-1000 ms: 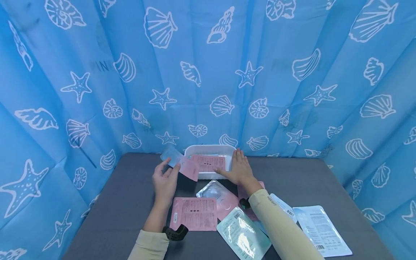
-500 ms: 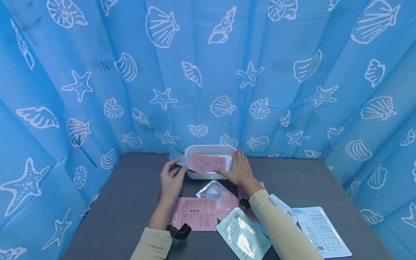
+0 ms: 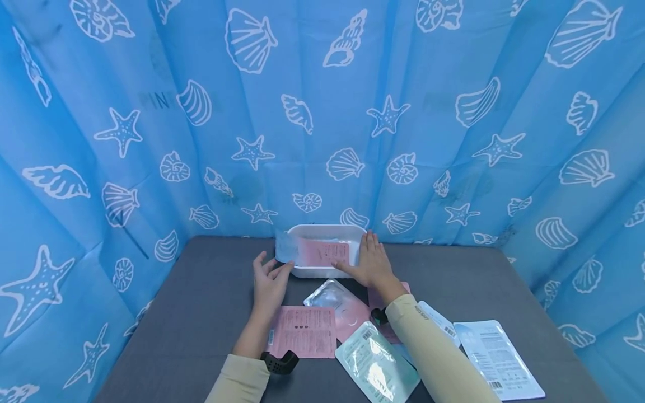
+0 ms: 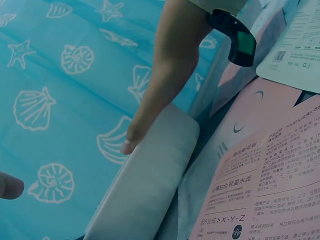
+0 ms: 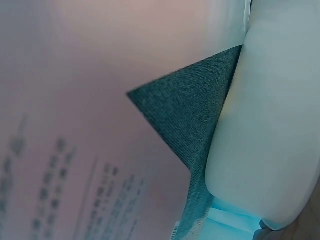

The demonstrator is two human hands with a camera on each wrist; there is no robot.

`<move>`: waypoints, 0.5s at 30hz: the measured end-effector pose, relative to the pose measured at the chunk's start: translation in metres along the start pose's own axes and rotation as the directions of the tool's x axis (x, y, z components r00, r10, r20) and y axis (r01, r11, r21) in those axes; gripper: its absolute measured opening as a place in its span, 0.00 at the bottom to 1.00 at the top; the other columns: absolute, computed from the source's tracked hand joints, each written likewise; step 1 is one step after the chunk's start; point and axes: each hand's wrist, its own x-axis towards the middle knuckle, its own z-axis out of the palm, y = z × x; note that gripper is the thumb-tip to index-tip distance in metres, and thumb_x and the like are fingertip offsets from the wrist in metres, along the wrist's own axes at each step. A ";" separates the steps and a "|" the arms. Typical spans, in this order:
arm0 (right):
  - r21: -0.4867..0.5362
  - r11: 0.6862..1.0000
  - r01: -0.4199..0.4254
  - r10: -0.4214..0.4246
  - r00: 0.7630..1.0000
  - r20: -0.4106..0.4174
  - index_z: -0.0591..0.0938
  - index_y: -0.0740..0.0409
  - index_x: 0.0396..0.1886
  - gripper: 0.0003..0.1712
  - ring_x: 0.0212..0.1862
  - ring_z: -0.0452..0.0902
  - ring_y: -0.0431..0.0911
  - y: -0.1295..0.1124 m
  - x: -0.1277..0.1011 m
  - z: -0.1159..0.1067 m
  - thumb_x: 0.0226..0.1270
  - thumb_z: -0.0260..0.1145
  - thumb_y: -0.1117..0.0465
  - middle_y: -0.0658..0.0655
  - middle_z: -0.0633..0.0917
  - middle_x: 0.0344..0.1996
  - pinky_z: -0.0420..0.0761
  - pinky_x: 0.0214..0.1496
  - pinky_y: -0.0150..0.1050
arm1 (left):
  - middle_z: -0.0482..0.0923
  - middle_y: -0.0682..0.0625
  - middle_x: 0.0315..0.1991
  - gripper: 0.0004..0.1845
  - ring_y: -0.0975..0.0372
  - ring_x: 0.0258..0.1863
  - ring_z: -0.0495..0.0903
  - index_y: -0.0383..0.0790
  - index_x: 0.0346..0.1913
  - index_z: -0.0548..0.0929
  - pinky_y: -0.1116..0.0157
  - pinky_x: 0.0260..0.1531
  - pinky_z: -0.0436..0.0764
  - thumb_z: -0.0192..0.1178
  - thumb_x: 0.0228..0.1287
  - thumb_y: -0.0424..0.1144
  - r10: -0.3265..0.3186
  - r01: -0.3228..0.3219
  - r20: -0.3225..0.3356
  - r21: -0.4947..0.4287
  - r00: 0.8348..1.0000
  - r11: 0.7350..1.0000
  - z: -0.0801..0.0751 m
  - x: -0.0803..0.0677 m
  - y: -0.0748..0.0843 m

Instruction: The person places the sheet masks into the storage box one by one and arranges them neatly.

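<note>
A white plastic box (image 3: 322, 273) stands at the back of the table. A pink-and-pale-blue sheet mask packet (image 3: 291, 247) lies across its left end, overlapping a pink packet (image 3: 335, 251) inside. My left hand (image 3: 269, 284) is just in front of the box's left end, fingers spread and thumb near the packet's lower edge; whether it touches cannot be seen. One left fingertip (image 4: 10, 186) shows in the left wrist view, holding nothing. My right hand (image 3: 374, 266) rests on the box's right end with straight fingers, thumb toward the front rim.
In front of the box lie a pink packet (image 3: 304, 333), a silver-and-pink packet (image 3: 345, 313) and a green packet (image 3: 378, 364). Two pale blue packets, one (image 3: 501, 358) at the right, lie past the right forearm. A blue shell-print curtain (image 3: 322, 140) hangs behind the table.
My left hand has moved right with the pink-and-blue packet, which has gone from beside the box to over its left end. The fingers have loosened from it. The right hand has stayed in place.
</note>
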 end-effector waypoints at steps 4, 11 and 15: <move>0.001 1.000 -0.003 0.003 1.000 0.010 0.41 0.70 0.86 0.75 0.88 0.33 0.65 0.002 0.002 0.001 0.64 0.58 0.18 0.70 0.39 0.86 0.41 0.88 0.60 | 0.61 0.35 0.80 0.51 0.44 0.73 0.74 0.43 0.87 0.46 0.44 0.74 0.71 0.67 0.74 0.48 -0.030 0.030 0.008 0.009 1.000 1.000 -0.001 0.002 -0.002; 0.010 1.000 -0.002 0.002 1.000 0.021 0.40 0.71 0.85 0.77 0.88 0.32 0.64 0.003 0.002 0.004 0.63 0.57 0.17 0.70 0.38 0.86 0.40 0.88 0.59 | 0.62 0.38 0.80 0.48 0.44 0.72 0.75 0.42 0.86 0.51 0.44 0.73 0.73 0.67 0.74 0.48 0.000 0.000 0.010 0.022 1.000 1.000 -0.004 0.004 -0.005; -0.002 1.000 -0.005 0.005 1.000 0.013 0.41 0.70 0.86 0.77 0.88 0.33 0.64 0.002 0.001 0.001 0.63 0.56 0.16 0.70 0.39 0.86 0.42 0.88 0.59 | 0.65 0.39 0.79 0.46 0.44 0.71 0.77 0.44 0.86 0.54 0.45 0.72 0.74 0.68 0.74 0.46 0.031 -0.031 -0.002 0.024 1.000 0.999 -0.005 0.006 -0.006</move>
